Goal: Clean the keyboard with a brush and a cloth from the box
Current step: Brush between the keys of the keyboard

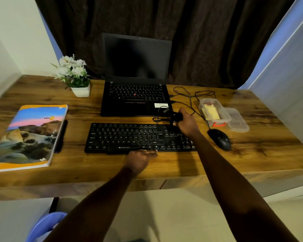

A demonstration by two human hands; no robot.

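A black keyboard (129,137) lies on the wooden desk (164,165) in front of me. My left hand (141,158) rests flat against its front edge, fingers stretched out to the right, holding nothing. My right hand (186,124) hovers over the keyboard's far right corner, closed around a small black object (176,117); it is too dark to tell whether it is the brush. Right of the hand stands an open clear plastic box (225,113) with a yellow cloth (211,111) inside. The box's lid (239,120) lies beside it.
An open black laptop (136,95) sits behind the keyboard, with cables (191,95) trailing to its right. A black mouse (219,139) lies right of the keyboard. On the left are a notebook (28,137), a pen (61,135) and a potted flower (75,75).
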